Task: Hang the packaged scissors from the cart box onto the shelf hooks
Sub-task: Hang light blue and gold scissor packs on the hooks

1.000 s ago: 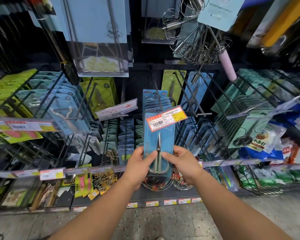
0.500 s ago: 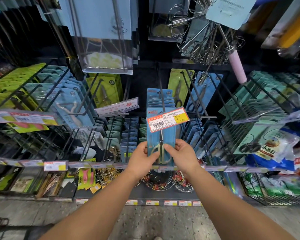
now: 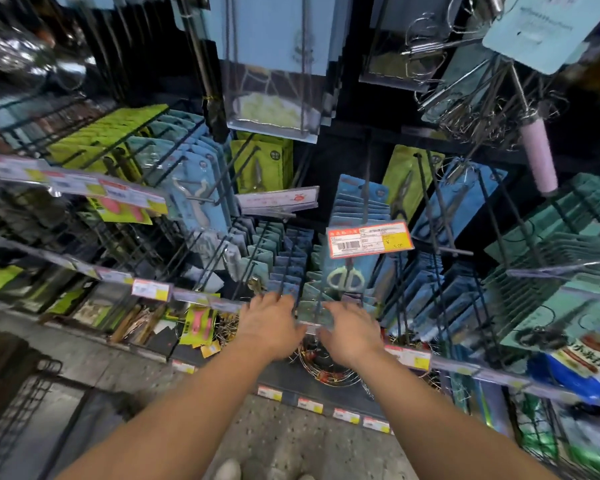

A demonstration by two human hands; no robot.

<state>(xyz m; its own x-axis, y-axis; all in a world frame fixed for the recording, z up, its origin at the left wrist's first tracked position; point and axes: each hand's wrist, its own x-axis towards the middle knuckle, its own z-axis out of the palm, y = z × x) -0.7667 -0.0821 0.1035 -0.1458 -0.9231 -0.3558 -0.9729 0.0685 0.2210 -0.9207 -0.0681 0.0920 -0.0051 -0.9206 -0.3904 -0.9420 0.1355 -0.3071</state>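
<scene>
Hanging on a central shelf hook (image 3: pixel 365 188), the packaged scissors (image 3: pixel 347 277) sit behind an orange price tag (image 3: pixel 369 238). Left hand (image 3: pixel 271 322) and right hand (image 3: pixel 350 332) hover below, fingers spread, holding nothing. Speckled floor (image 3: pixel 291 441) lies near.

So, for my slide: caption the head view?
Both open hands, left and right, below the hung blue-carded scissors pack.

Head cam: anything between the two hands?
Yes. Between left hand and right hand: a greenish packet on a lower hook, blurred, below the hung scissors pack.
</scene>
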